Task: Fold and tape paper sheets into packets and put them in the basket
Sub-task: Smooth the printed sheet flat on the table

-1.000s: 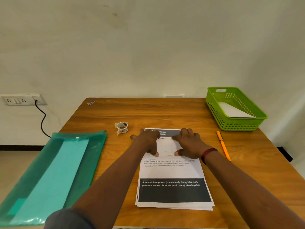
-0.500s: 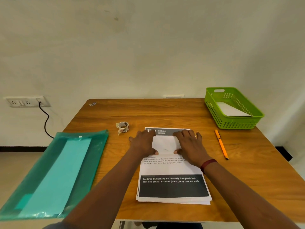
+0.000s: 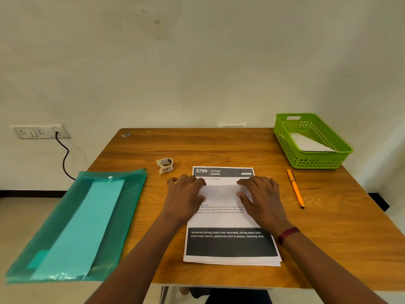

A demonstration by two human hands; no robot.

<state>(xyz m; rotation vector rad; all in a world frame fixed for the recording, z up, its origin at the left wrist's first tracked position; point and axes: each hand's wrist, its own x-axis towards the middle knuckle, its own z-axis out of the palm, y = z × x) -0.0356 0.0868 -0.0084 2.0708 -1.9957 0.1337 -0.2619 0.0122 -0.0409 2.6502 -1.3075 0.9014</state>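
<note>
Fingers (image 3: pixel 196 180) of the left hand (image 3: pixel 186 195) and right hand (image 3: pixel 263 197) are spread flat and pressed on a folded white sheet (image 3: pixel 221 193). That sheet is laid on the printed paper stack (image 3: pixel 230 244) by the front edge of the table (image 3: pixel 219 145); the green basket (image 3: pixel 315 161) is set at the far right corner.

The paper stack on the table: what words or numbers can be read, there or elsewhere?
"3799": dark header of the top sheet.
"KITCHEN": beside it.
"ice cubes": line under the header, start hidden by the left hand.
"Scattered dining chairs (not returned), dining table (with post-meal stains), placemats (not in place), cleaning cloth": its bottom dark band.
Middle paragraph: too small, partly covered.
Print on the tape roll: blurred.
</note>
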